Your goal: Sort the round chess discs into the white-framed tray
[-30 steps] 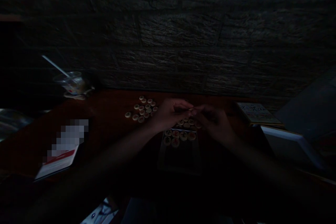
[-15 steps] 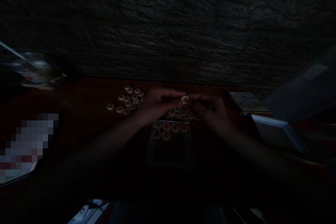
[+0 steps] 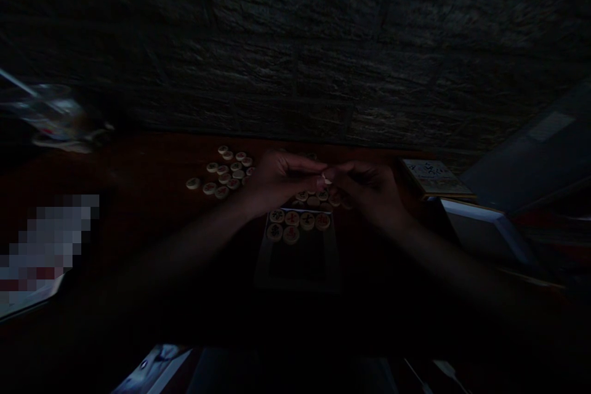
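Note:
The scene is very dark. My left hand [image 3: 281, 181] and my right hand [image 3: 364, 191] meet over a red-brown table [image 3: 138, 209], fingertips pinched together on one small round game piece [image 3: 326, 180], seen edge-on. Just below the hands lies a shallow clear tray [image 3: 298, 258] with a few round pale pieces [image 3: 295, 221] marked in red and black at its far end. To the left of my left hand lies a loose cluster of several more pieces [image 3: 226, 172].
A plastic cup with a straw [image 3: 50, 117] stands at the far left by the stone wall. A printed card or box [image 3: 431, 175] and a white-edged flat box [image 3: 484, 231] lie at the right. Papers [image 3: 32, 283] lie at the left edge.
The view has shifted, so the cup and papers slid left. The piece between my fingertips showed its face half a second ago and is turned edge-on now. Both hands stay together.

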`<state>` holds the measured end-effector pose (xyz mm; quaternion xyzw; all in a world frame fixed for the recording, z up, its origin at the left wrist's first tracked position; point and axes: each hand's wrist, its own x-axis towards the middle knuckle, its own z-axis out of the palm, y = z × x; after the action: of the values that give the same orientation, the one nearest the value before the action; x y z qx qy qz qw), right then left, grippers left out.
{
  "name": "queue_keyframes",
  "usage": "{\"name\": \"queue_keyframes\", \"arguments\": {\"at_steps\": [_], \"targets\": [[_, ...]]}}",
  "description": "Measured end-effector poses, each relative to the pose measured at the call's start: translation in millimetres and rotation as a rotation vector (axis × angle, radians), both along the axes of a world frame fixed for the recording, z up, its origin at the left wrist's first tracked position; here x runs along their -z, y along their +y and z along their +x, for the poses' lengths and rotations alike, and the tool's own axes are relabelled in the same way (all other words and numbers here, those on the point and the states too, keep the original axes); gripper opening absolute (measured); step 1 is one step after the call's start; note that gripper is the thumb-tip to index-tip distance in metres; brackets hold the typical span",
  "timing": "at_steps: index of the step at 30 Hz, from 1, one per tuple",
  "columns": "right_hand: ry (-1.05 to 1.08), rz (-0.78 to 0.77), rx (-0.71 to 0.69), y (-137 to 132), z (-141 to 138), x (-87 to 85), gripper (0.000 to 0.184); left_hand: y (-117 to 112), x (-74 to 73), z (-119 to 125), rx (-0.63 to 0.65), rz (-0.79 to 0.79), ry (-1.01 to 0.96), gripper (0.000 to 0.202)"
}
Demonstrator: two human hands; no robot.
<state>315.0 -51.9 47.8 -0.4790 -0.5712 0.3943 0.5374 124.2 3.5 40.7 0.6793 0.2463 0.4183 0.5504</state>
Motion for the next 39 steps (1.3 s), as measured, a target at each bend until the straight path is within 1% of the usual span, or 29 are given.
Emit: {"name": "queue_keyframes", "arguments": {"at_steps": [4, 9, 14, 19, 26, 29, 32, 35, 39], "targets": [[0.029, -0.025, -0.003, -1.0, -0.5, -2.3, 0.035, 0.7, 0.0, -0.3, -0.006, -0.03, -0.008, 0.033], [0.07, -0.008, -0.02, -0.2, -0.3, -2.5, 0.031, 1.7, 0.1, -0.7, 0.01, -0.03, -0.028, 0.032], [0.067, 0.014, -0.028, 2.0, 0.8, 0.9, 0.029, 1.0, -0.8, -1.2, 0.03, -0.023, -0.005, 0.034], [0.063, 0.027, -0.006, 4.1, 2.5, 4.5, 0.029, -0.3, -2.0, -0.5, 0.042, -0.016, -0.001, 0.033], [0.068, 0.057, -0.058, 4.0, 3.7, 3.8, 0.025, 2.2, 1.1, -0.3, -0.031, 0.006, -0.018, 0.034], [0.073, 0.062, -0.075, 3.4, 4.7, 5.5, 0.026, 1.5, 0.8, 0.0, -0.033, -0.008, -0.037, 0.032], [0.084, 0.075, -0.071, 3.3, 4.8, 7.3, 0.028, -0.2, -0.9, 1.0, -0.037, -0.02, -0.053, 0.028], [0.104, 0.073, -0.053, 3.7, 4.3, 7.7, 0.031, -0.4, -1.7, 1.4, -0.047, 0.001, -0.044, 0.031], [0.06, 0.09, -0.049, 4.5, 4.8, 6.3, 0.023, 1.1, -0.8, 0.5, -0.046, -0.017, -0.047, 0.033]]}}
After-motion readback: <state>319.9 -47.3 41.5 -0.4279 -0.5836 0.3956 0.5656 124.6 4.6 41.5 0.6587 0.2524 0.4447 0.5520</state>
